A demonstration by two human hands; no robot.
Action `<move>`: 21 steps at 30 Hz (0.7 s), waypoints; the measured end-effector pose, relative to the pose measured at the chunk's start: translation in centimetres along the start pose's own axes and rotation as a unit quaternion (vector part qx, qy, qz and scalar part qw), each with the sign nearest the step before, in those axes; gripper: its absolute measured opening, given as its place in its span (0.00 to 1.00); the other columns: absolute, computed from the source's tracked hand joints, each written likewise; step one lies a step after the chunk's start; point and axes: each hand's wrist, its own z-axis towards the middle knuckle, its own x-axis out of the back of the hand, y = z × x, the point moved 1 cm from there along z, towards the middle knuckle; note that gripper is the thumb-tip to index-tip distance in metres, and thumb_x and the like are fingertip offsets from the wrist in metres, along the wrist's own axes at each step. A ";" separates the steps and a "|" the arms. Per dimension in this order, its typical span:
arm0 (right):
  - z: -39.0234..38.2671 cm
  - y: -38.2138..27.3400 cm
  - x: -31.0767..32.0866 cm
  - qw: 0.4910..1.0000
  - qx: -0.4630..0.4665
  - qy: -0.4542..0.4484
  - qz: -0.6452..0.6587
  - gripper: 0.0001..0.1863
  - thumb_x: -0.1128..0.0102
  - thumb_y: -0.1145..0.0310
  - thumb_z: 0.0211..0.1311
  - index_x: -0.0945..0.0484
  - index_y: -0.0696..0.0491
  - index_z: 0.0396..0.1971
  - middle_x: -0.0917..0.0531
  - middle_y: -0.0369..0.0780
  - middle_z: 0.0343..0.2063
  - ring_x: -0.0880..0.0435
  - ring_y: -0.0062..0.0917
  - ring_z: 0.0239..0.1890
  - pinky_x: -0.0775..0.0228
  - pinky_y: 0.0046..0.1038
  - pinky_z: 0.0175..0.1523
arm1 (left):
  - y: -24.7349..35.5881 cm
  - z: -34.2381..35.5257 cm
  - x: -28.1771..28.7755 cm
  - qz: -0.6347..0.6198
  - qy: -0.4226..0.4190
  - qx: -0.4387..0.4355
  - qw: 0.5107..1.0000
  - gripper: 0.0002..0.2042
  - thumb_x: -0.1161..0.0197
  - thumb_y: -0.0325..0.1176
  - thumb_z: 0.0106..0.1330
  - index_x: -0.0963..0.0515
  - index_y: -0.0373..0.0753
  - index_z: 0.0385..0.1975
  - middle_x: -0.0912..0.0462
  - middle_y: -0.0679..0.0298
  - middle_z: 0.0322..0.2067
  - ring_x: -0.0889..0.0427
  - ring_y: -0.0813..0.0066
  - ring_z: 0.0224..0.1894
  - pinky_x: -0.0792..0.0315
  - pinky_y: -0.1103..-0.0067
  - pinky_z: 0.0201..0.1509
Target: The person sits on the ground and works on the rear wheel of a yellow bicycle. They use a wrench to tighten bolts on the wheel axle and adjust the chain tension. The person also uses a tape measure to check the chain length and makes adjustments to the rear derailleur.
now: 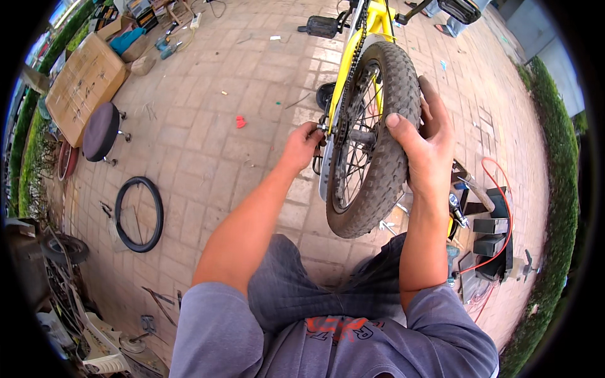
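The rear wheel (350, 195) of a yellow bicycle (378, 19) stands before me, with a knobby black tire, dark spokes and the chain running along its left side. My right hand (425, 142) grips the tire from the right, thumb over the tread and fingers behind it. My left hand (305, 140) has its fingertips closed on a small metal fitting (322, 126) at the left end of the axle, beside the lower frame tube. Two pedals (320, 27) show at the top.
Loose inner tube (160, 214), stool (101, 129), cardboard (85, 82) and scattered tools (165, 47) lie leftward on the brick paving (233, 75). More tools (460, 211) and an orange hose (507, 189) lie right, beside a hedge (561, 239). Bike parts (69, 296) sit lower left; another person's legs (450, 25) stand beyond.
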 end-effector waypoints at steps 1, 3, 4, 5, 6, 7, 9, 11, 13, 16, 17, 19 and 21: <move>0.0 0.1 0.1 1.000 0.003 0.001 -0.005 0.41 0.33 0.71 0.45 0.43 0.69 0.59 0.25 0.49 0.46 0.23 0.27 0.44 0.29 0.25 0.49 | 0.0 0.2 -0.1 -0.004 0.009 -0.001 1.000 0.05 0.49 0.27 0.68 0.28 0.35 0.38 0.23 0.66 0.34 0.24 0.79 0.36 0.24 0.80 0.36; 0.2 0.2 0.2 1.000 0.008 0.003 0.001 0.41 0.33 0.71 0.45 0.42 0.69 0.59 0.25 0.49 0.46 0.23 0.27 0.44 0.29 0.25 0.49 | 0.0 0.4 -0.3 0.009 0.007 -0.002 1.000 0.05 0.50 0.27 0.68 0.28 0.35 0.39 0.23 0.66 0.35 0.24 0.80 0.35 0.24 0.80 0.36; 0.1 0.3 0.3 1.000 0.009 0.005 0.004 0.41 0.33 0.71 0.45 0.42 0.69 0.59 0.25 0.49 0.46 0.23 0.27 0.44 0.29 0.25 0.49 | -0.1 0.3 -0.3 0.016 0.006 -0.002 1.000 0.06 0.50 0.27 0.68 0.28 0.35 0.39 0.23 0.65 0.35 0.24 0.80 0.35 0.23 0.80 0.36; 0.1 0.2 0.3 1.000 0.004 0.002 0.000 0.41 0.32 0.70 0.45 0.42 0.69 0.59 0.25 0.49 0.45 0.23 0.27 0.44 0.29 0.25 0.49 | -0.3 0.3 -0.1 0.013 0.006 -0.008 1.000 0.06 0.50 0.27 0.67 0.28 0.34 0.39 0.23 0.65 0.33 0.24 0.79 0.34 0.24 0.80 0.34; 0.2 0.0 0.2 1.000 -0.001 -0.001 -0.004 0.41 0.32 0.70 0.45 0.42 0.69 0.58 0.25 0.49 0.45 0.23 0.27 0.44 0.29 0.25 0.49 | -0.4 0.2 0.1 0.009 0.006 -0.015 1.000 0.06 0.50 0.27 0.67 0.27 0.34 0.40 0.23 0.64 0.31 0.24 0.79 0.32 0.24 0.81 0.32; 0.2 -0.1 0.1 1.000 -0.006 -0.005 -0.006 0.41 0.32 0.70 0.45 0.41 0.70 0.58 0.25 0.49 0.45 0.23 0.27 0.44 0.29 0.25 0.49 | -0.4 0.1 0.3 0.007 0.007 -0.023 1.000 0.07 0.49 0.26 0.67 0.27 0.33 0.40 0.23 0.64 0.29 0.24 0.79 0.30 0.25 0.81 0.30; 0.4 0.0 0.1 1.000 0.001 -0.005 -0.004 0.41 0.32 0.70 0.45 0.41 0.69 0.58 0.25 0.48 0.45 0.23 0.27 0.44 0.29 0.25 0.49 | -0.5 0.0 0.6 0.012 0.001 -0.023 1.000 0.07 0.50 0.27 0.67 0.27 0.32 0.40 0.22 0.63 0.30 0.23 0.78 0.31 0.24 0.80 0.32; 0.5 0.1 0.4 1.000 0.005 -0.003 0.000 0.40 0.32 0.70 0.45 0.41 0.70 0.58 0.25 0.48 0.45 0.23 0.27 0.44 0.29 0.25 0.49 | -0.1 -0.1 0.5 0.008 -0.009 -0.018 1.000 0.08 0.50 0.28 0.67 0.27 0.32 0.40 0.22 0.62 0.30 0.23 0.77 0.32 0.23 0.80 0.33; 0.6 0.3 0.6 1.000 0.006 0.000 0.013 0.40 0.32 0.70 0.44 0.40 0.70 0.58 0.25 0.49 0.45 0.23 0.27 0.44 0.29 0.25 0.49 | 0.1 -0.4 0.5 0.000 -0.017 -0.006 1.000 0.08 0.50 0.28 0.68 0.28 0.32 0.40 0.22 0.62 0.31 0.22 0.77 0.34 0.22 0.79 0.34; 0.7 0.7 0.5 1.000 0.015 0.002 -0.002 0.40 0.32 0.70 0.44 0.40 0.70 0.57 0.25 0.49 0.46 0.23 0.27 0.44 0.28 0.25 0.48 | 0.0 -0.5 1.1 -0.016 -0.021 -0.002 1.000 0.08 0.50 0.29 0.68 0.28 0.32 0.41 0.22 0.62 0.32 0.22 0.76 0.35 0.22 0.79 0.35; 0.6 0.6 0.5 1.000 0.010 0.003 0.001 0.40 0.32 0.70 0.44 0.40 0.70 0.57 0.25 0.49 0.46 0.22 0.27 0.44 0.28 0.25 0.48 | 0.1 -0.6 1.1 -0.015 -0.024 0.000 1.000 0.08 0.50 0.29 0.68 0.28 0.32 0.41 0.22 0.62 0.32 0.22 0.76 0.36 0.21 0.78 0.36; 0.6 0.3 0.5 1.000 0.001 0.004 0.006 0.40 0.32 0.70 0.44 0.40 0.70 0.57 0.25 0.49 0.46 0.22 0.27 0.43 0.28 0.25 0.47 | 0.3 -0.6 1.2 -0.012 -0.030 0.001 0.999 0.08 0.50 0.28 0.68 0.28 0.32 0.41 0.22 0.62 0.33 0.22 0.76 0.36 0.21 0.78 0.37; 0.7 0.3 0.6 1.000 -0.002 0.001 0.009 0.40 0.32 0.71 0.44 0.40 0.70 0.57 0.24 0.49 0.45 0.22 0.26 0.43 0.27 0.25 0.47 | 0.6 -0.8 1.1 -0.017 -0.029 0.009 0.999 0.08 0.50 0.28 0.68 0.28 0.32 0.41 0.23 0.62 0.34 0.22 0.75 0.37 0.20 0.77 0.38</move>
